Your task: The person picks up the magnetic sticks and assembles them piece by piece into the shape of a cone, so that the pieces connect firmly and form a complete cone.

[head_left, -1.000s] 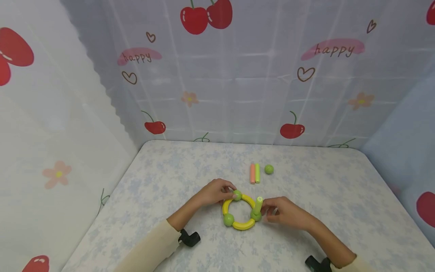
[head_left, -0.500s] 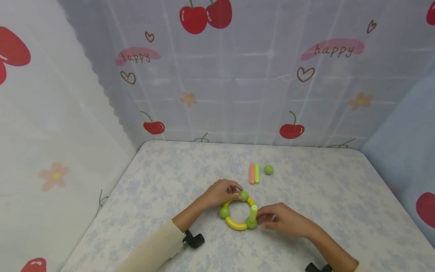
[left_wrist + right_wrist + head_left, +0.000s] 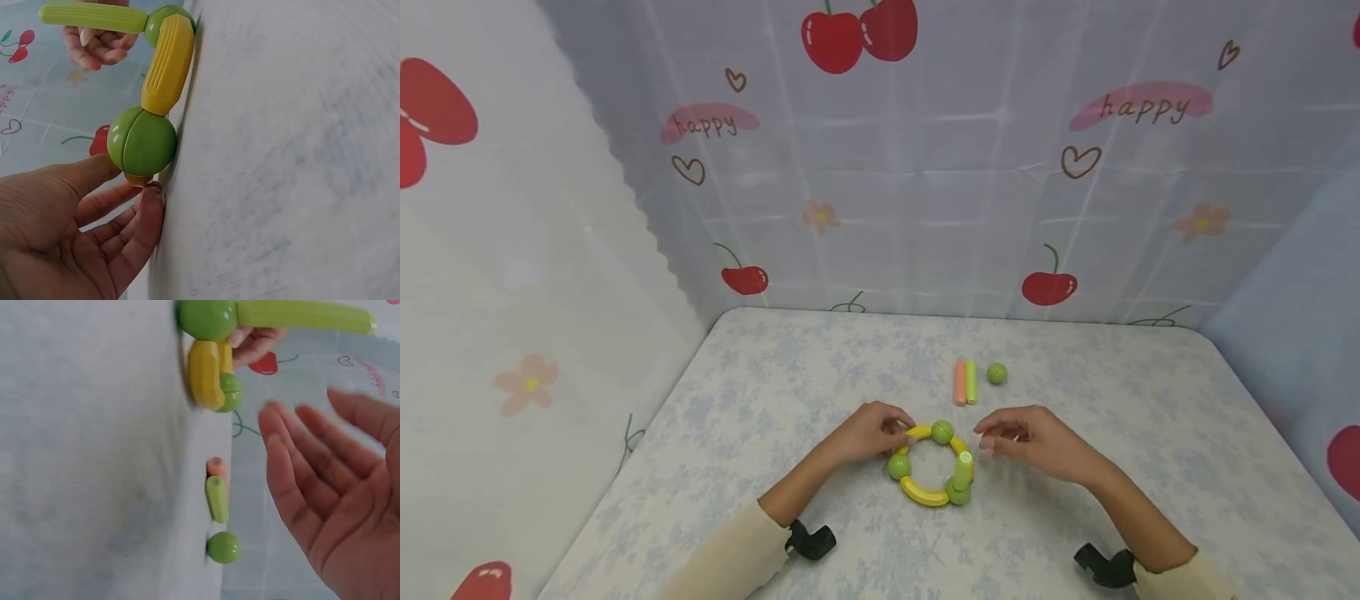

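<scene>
A ring of yellow curved rods (image 3: 925, 493) and green balls lies on the table. Its far ball (image 3: 942, 432), its left ball (image 3: 898, 466) and its near-right ball (image 3: 958, 493) join the rods. From the near-right ball a straight light-green rod (image 3: 963, 473) stands up. My left hand (image 3: 868, 433) is at the ring's far-left side, thumb and fingers pinching the yellow rod there; in the left wrist view a green ball (image 3: 142, 142) partly hides that rod. Just right of the ring, my right hand (image 3: 1037, 442) hovers with loosely bent fingers, holding nothing.
Behind the ring, an orange-pink rod (image 3: 960, 383) and a light-green rod (image 3: 972, 382) lie side by side. A loose green ball (image 3: 997, 373) sits right of them. A curtain with cherries (image 3: 880, 183) hangs along the table's far edge.
The ring has turned clockwise in the head view. My left hand has shifted from the far ball to the far-left yellow rod. My right hand has left the ring's right side and moved farther back.
</scene>
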Available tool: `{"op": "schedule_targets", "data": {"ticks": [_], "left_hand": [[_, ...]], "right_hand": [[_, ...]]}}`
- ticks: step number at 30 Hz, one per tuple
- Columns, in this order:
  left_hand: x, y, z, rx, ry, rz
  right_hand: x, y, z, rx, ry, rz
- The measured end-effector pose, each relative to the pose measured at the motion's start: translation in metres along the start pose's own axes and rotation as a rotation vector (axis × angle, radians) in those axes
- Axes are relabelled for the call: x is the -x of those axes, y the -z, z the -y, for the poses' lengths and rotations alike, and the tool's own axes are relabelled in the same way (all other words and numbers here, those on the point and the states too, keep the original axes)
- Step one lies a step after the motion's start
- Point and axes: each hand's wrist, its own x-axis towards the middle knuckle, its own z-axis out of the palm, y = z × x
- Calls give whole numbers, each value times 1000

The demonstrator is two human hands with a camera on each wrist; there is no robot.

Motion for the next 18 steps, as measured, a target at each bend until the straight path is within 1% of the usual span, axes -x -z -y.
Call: {"op": "schedule_targets", "data": {"ticks": [4,7,10,12,15,18], "left_hand": [[1,-2,5,50,9,-14],[2,-3,7,75,18,-21],[1,-5,10,104,14,-28],[1,-5,11,122,10,-38],[2,-6,13,136,14,-57],[2,-7,14,143,26,-57]], "right_hand": [[-18,6,1,62,-27,-197],[-32,8,-1,139,-50,-292],[-47,8,-6,220,-83,-349],[-56,8,-9,254,-99,-379],[-68,6,-15,303,-107,-411],[-76,3,-21,328,-121,-426]]}}
